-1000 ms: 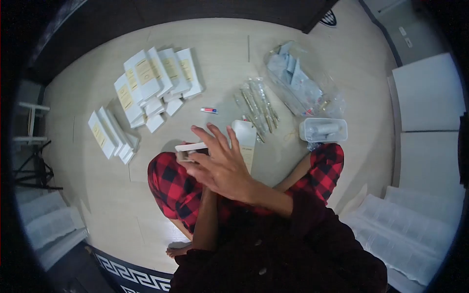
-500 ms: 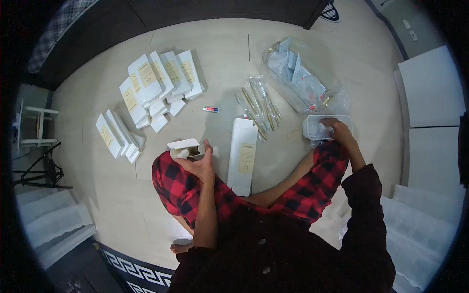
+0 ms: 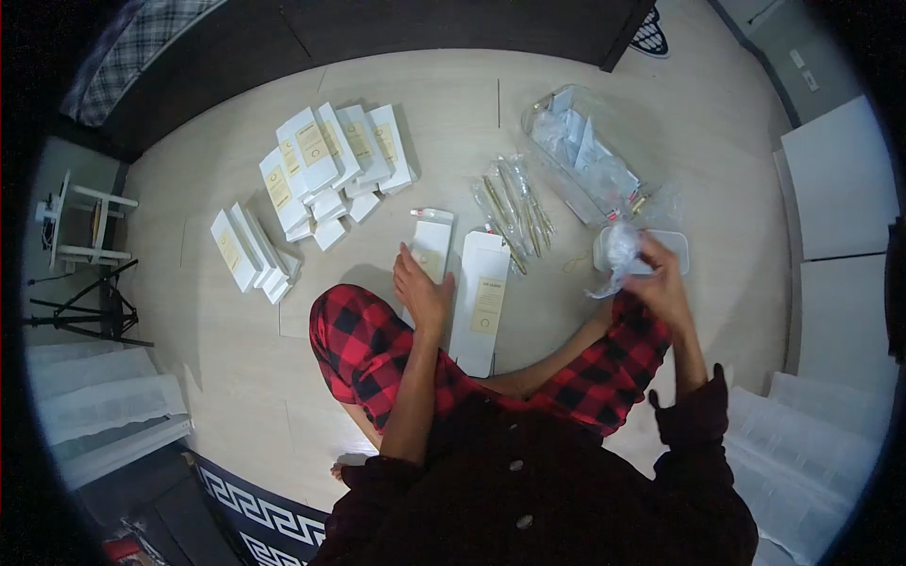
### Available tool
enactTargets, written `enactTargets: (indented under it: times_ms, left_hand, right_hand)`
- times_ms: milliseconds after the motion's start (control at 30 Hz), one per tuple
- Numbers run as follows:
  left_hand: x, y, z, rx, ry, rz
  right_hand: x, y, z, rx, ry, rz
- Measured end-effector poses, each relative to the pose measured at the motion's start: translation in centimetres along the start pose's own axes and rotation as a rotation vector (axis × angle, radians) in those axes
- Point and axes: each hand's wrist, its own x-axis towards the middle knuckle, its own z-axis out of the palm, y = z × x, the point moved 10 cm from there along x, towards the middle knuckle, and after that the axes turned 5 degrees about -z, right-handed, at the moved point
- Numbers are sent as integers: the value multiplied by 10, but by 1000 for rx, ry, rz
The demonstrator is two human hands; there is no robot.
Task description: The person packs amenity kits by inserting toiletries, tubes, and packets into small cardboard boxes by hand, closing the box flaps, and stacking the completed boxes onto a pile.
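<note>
My left hand (image 3: 422,294) is closed around the sides of a white box with a cream label (image 3: 430,255), which lies on the floor by my knee. Right beside it is a second white box (image 3: 478,307), also labelled. A small tube (image 3: 416,213) shows partly at the far end of the held box. My right hand (image 3: 662,291) pinches a crumpled clear plastic bag (image 3: 623,250) above a white plastic tub (image 3: 672,247). What the bag contains, I cannot make out.
Several labelled white boxes (image 3: 311,156) are piled at the left, with a smaller stack (image 3: 247,250) nearer me. Gold-coloured sticks in clear sleeves (image 3: 514,208) lie ahead. A clear bag of packets (image 3: 580,151) sits behind the tub. Dark furniture (image 3: 377,33) borders the floor.
My left hand has brought its box from above my knee down to the floor beside the other box. My right hand has lifted the plastic bag out of the tub.
</note>
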Motion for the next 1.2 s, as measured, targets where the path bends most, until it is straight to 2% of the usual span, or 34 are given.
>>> enactTargets:
  times_ms: [33, 100, 167, 200, 267, 333, 400, 467, 533, 567, 600, 667, 733, 800, 900, 1033, 1100, 1133, 1200]
  left_hand:
    - [-6, 13, -2, 98, 43, 99]
    - [-26, 56, 7, -232, -163, 410]
    - [-58, 95, 16, -462, -576, 442]
    - [-61, 94, 10, -450, -554, 428]
    - [-81, 73, 33, -794, -966, -25]
    - [-85, 55, 45, -883, -932, -74]
    - [-92, 43, 58, -978, -906, -126]
    - [-78, 25, 53, -928, -657, -156]
    - [-66, 18, 52, -927, -640, -151]
    - [-62, 19, 47, -831, -645, -42]
    - [-59, 28, 39, -731, -649, 67]
    - [-53, 34, 32, -776, -581, 37]
    - [-48, 37, 30, -821, -509, 2]
    - [-38, 27, 21, -736, -314, -107]
    - [-36, 29, 18, -757, -331, -101]
    - [-31, 19, 41, -752, -427, -171]
    - [-41, 10, 69, -890, -638, -403]
    - [-41, 9, 70, -888, -637, -404]
    - [-43, 3, 73, -924, -606, -505]
  right_hand:
    - [2, -7, 20, -1, -6, -15]
    - [5, -3, 63, 378, 33, 131]
    - [11, -12, 104, 397, -65, 148]
    - [15, -16, 125, 406, -139, 160]
    - [27, -18, 150, 494, -151, 101]
    - [35, -6, 161, 685, -64, 241]
    - [39, -10, 182, 686, -110, 229]
    - [45, -17, 200, 689, -155, 211]
    - [49, -21, 196, 379, -77, 201]
    - [55, -11, 190, 312, 39, 161]
    - [65, -8, 187, 310, 34, 162]
    - [63, 28, 208, 528, -172, 557]
    - [67, 24, 209, 535, -114, 512]
    - [60, 31, 212, 696, -53, 660]
    - [64, 35, 209, 666, -80, 595]
    - [59, 63, 209, 632, 6, 663]
    - [51, 82, 212, 737, 118, 773]
    - [50, 88, 214, 738, 117, 775]
    - [41, 77, 245, 928, -165, 816]
